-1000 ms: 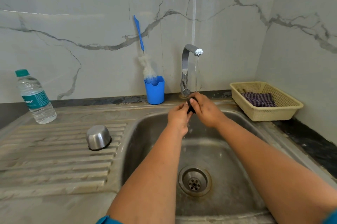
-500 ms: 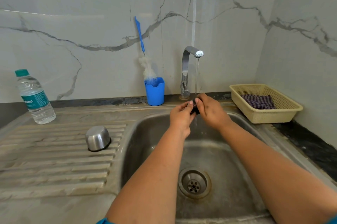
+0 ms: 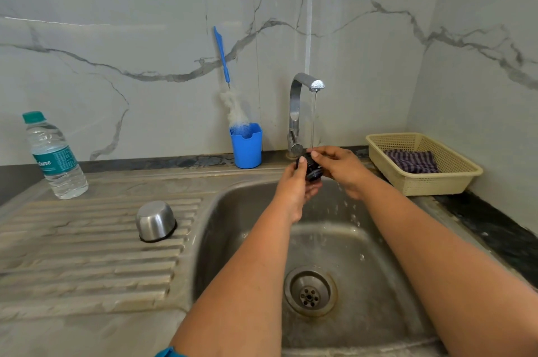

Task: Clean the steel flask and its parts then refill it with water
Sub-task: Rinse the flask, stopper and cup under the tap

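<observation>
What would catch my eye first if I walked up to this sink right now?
Most likely the two hands, left hand and right hand, holding a small black stopper under the running tap, above the steel sink. Next, the blue bottle brush standing in a blue cup against the marble wall, and the upturned steel cup on the draining board.

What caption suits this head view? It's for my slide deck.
Both hands hold a black flask stopper under the running tap over a steel sink.

I saw 2 grey-veined marble walls (image 3: 145, 36) that met in a corner at the right, above a dark stone counter (image 3: 495, 228) under soft, even light.
</observation>
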Demonstrator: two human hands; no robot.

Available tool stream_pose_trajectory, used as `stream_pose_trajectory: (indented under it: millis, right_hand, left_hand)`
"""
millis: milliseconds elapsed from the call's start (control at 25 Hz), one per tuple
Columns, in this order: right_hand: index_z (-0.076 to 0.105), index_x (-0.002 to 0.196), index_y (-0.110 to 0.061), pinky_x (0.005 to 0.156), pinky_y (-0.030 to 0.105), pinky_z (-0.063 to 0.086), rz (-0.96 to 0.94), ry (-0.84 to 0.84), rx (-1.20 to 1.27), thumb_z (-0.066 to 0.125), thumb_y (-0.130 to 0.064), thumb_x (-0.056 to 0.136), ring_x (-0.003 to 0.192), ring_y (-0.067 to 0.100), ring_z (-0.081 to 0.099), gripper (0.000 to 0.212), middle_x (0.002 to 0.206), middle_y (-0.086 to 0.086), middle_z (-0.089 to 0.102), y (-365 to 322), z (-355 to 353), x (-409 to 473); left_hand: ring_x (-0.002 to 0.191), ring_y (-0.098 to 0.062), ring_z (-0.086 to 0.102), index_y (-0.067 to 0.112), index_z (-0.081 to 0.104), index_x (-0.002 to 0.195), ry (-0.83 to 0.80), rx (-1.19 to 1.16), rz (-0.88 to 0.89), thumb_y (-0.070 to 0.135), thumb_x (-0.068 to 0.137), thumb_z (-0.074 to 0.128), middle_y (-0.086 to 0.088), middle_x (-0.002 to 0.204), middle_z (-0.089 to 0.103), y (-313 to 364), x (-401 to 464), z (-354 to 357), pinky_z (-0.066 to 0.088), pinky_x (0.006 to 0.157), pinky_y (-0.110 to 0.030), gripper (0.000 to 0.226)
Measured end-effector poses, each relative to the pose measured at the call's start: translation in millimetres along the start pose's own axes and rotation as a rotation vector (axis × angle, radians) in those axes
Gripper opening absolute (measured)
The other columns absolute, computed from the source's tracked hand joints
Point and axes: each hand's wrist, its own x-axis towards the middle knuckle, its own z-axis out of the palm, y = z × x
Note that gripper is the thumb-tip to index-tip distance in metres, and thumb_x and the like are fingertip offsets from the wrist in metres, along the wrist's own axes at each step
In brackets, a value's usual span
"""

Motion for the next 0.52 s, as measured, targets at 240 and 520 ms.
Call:
stream_pose_trajectory:
  millis: [240,520]
  right_hand:
    - [0.064,0.117,-0.015,0.079,0.024,0.051,0.006,-0.004,-0.06,0.075,-0.017,0.082,0.097,0.013,0.064,0.036,0.104,0.006,0.07,2.0,-4.7,-9.7]
    - [0.062,0.127,-0.02,0.095,0.029,0.047,-0.07,-0.018,-0.126,0.073,-0.008,0.082,0.11,0.016,0.06,0.048,0.12,0.004,0.065,3.7,-4.8,-11.3]
  left_hand:
    - [0.083,-0.014,0.059,0.01,0.061,0.113,0.126,-0.214,-0.088,0.044,0.099,0.05,-0.01,0.106,0.067,5.6,2.4,-3.7,0.048,0.064,-0.02,0.039]
    - [0.107,-0.023,0.064,0.009,0.057,0.113,0.073,-0.356,-0.073,0.017,0.096,0.062,-0.016,0.116,0.064,9.1,-0.1,-3.3,0.056,0.081,-0.024,0.02]
